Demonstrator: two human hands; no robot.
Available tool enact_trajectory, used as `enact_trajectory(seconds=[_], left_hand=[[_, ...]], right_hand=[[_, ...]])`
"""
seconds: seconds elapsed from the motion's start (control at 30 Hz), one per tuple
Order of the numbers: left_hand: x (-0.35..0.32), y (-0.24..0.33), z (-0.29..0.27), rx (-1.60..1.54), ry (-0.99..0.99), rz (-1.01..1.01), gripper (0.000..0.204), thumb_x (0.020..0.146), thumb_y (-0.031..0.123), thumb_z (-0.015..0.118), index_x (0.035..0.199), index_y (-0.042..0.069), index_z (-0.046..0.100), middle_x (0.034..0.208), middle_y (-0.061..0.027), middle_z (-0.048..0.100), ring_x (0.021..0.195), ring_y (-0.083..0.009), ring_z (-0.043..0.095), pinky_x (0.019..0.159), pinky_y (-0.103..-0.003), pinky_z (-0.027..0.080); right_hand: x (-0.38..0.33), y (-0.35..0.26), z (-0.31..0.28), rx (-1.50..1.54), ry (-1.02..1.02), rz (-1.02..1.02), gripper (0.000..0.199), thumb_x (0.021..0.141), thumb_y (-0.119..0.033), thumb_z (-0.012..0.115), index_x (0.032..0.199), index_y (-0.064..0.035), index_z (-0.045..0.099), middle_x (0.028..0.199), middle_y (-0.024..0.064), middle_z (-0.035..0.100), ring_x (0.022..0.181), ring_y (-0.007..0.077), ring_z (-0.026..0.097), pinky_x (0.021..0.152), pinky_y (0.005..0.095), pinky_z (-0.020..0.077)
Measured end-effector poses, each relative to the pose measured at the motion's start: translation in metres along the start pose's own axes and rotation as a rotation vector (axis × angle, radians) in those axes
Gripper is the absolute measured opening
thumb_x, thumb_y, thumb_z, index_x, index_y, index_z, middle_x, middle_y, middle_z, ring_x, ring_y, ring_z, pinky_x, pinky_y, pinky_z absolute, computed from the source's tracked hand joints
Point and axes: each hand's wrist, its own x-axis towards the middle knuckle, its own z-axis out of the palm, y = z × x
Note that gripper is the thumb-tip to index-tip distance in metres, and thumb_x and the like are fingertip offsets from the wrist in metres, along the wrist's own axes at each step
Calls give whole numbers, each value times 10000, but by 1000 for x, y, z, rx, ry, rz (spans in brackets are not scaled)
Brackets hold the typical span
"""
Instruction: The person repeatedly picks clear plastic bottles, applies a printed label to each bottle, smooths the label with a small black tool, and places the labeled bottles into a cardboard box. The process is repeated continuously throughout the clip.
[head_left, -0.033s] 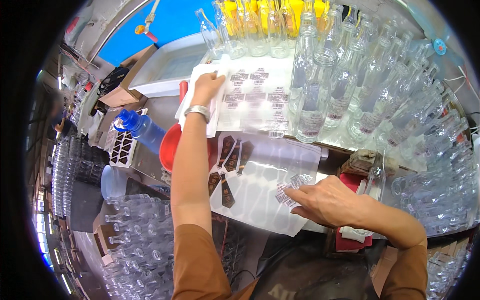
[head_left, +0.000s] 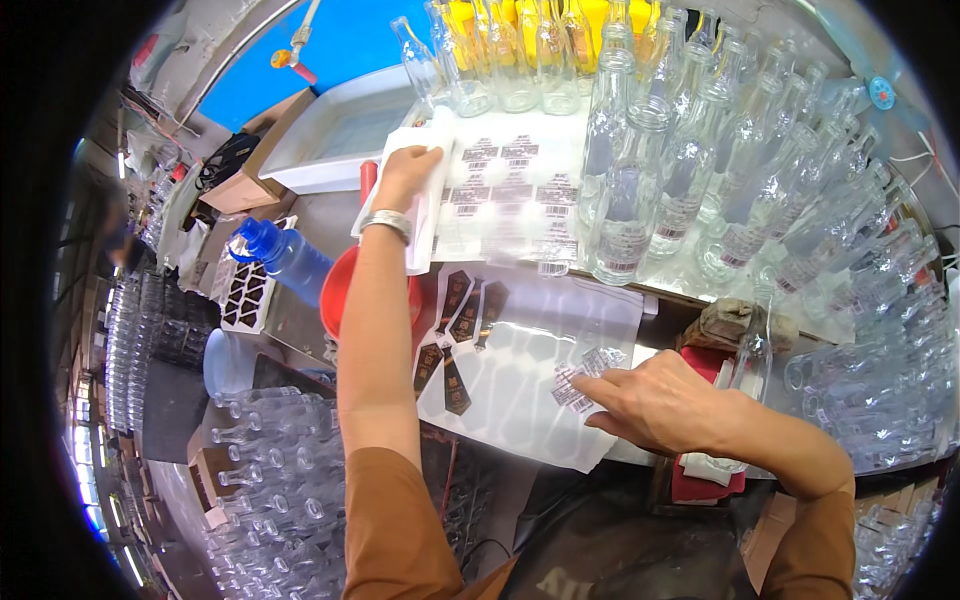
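My left hand [head_left: 407, 178] reaches far forward, its fingers closed on the curled white backing paper [head_left: 424, 235] at the left edge of a label sheet [head_left: 478, 243]. Clear labels with dark print sit on that sheet in rows. Nearer me, my right hand [head_left: 665, 405] pinches a clear printed label [head_left: 570, 388] between thumb and forefinger. It hovers over a glossy sheet [head_left: 515, 405], on which several dark neck labels [head_left: 456, 385] remain at the left. Another printed patch shows just beyond the right fingertips; whether it is a separate label I cannot tell.
Glass bottles [head_left: 622, 215] crowd the bench behind and to the right. One bottle [head_left: 750, 350] lies by a red support [head_left: 705, 485] beside my right wrist. Left of my forearm are a red bowl [head_left: 342, 290], a blue spray bottle [head_left: 295, 260] and a white tray [head_left: 325, 170]. More bottles [head_left: 275, 480] stand lower left.
My left hand has shifted slightly left, and the backing paper's edge has curled over with it. My right hand stays almost where it was, with the label still pinched.
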Motion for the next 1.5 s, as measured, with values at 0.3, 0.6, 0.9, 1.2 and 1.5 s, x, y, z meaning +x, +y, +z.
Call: enact_trajectory(seconds=[0.3,0.6,0.9,1.2,1.5], left_hand=[[-15,-37,8,-144,385,165,535,920,384,691,1185,-81,668,1046,-134,737,943,-157,668,845,-284,497],[7,-77,-36,-897,107,-25,411,999,239,613,1243,-92,583,1138,-168,681,971,-235,686,846,-359,572],[-13,-48,-95,-834,193,-9,414,1038,231,512,1305,-84,534,1208,-213,660,1029,-291,693,875,-402,594],[-44,-22,-143,-672,506,353,286,1017,212,577,1119,-44,652,988,-95,701,833,-169,675,717,-299,560],[-242,141,33,-416,773,579,325,1048,156,529,1276,-68,587,1027,-98,663,866,-124,631,729,-260,512]], right_hand=[[-11,6,0,16,26,-9,262,935,-228,637,1087,-52,516,844,154,668,669,394,654,553,495,494],[-23,11,-1,-2,64,-6,280,938,-243,638,1119,-52,542,786,142,657,650,381,655,543,481,494],[-27,6,-2,-25,41,14,326,938,-249,643,1188,-60,554,793,141,662,651,367,656,544,476,492],[-31,-3,-3,-27,148,6,381,916,-287,686,1215,-56,636,894,89,676,693,315,659,572,431,499],[33,-35,-56,413,725,-112,648,898,-338,715,1377,36,491,1181,264,655,986,390,678,822,412,536]])
